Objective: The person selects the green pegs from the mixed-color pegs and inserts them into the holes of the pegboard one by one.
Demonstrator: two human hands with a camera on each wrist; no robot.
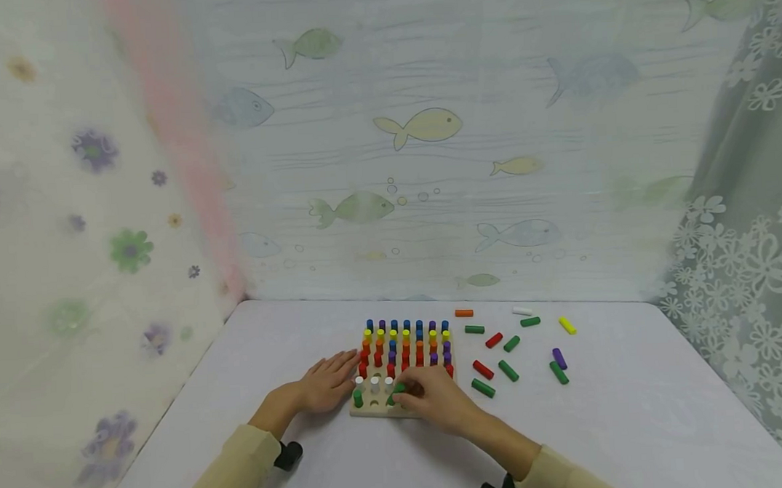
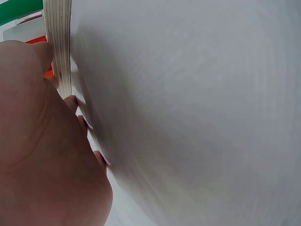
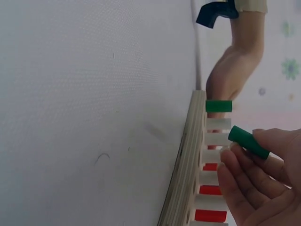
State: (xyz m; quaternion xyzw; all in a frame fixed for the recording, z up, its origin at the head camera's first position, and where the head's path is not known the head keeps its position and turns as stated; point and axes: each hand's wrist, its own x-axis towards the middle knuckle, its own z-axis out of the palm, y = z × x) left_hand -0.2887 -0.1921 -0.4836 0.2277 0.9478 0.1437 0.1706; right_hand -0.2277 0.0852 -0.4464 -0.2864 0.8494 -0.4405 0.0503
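A wooden pegboard (image 1: 379, 412) stands on the table, with rows of blue, yellow, orange, red, purple and white pegs upright in it. My right hand (image 1: 440, 398) pinches a green peg (image 3: 248, 141) between thumb and fingers above the front row; in the right wrist view the peg is tilted and apart from the board. Another green peg (image 1: 358, 398) is upright at the front left corner, and white pegs (image 1: 374, 385) line the row behind. My left hand (image 1: 327, 385) lies flat with fingers straight, its fingertips at the board's left side.
To the right of the board lie several loose pegs, among them green pegs (image 1: 509, 370), red pegs (image 1: 483, 369), a purple peg (image 1: 559, 358), a yellow peg (image 1: 568, 325), a white peg (image 1: 521, 311) and an orange peg (image 1: 464, 313). Patterned curtains surround the white table (image 1: 634, 408).
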